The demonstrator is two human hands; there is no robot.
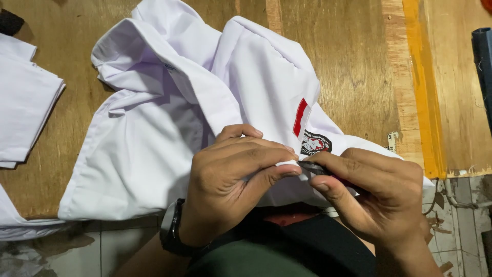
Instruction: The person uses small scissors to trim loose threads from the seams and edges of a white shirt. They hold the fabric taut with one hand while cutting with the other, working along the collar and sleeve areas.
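Now my left hand [233, 177] pinches a fold of the white shirt [195, 113] between thumb and fingertips, closed tight on the cloth. My right hand [374, 197], at 3 o'clock from it, is closed around a small dark tool [311, 167] (too hidden to tell what kind), its tip touching the pinched fold. The shirt lies crumpled across the wooden table [353, 66], spreading toward 12 o'clock from my hands, its red and white patch [301, 117] and dark emblem [314, 143] just above my knuckles. A black wristwatch [171, 231] sits on my left wrist. Folded white cloth [23, 102] lies at 9 o'clock, well apart.
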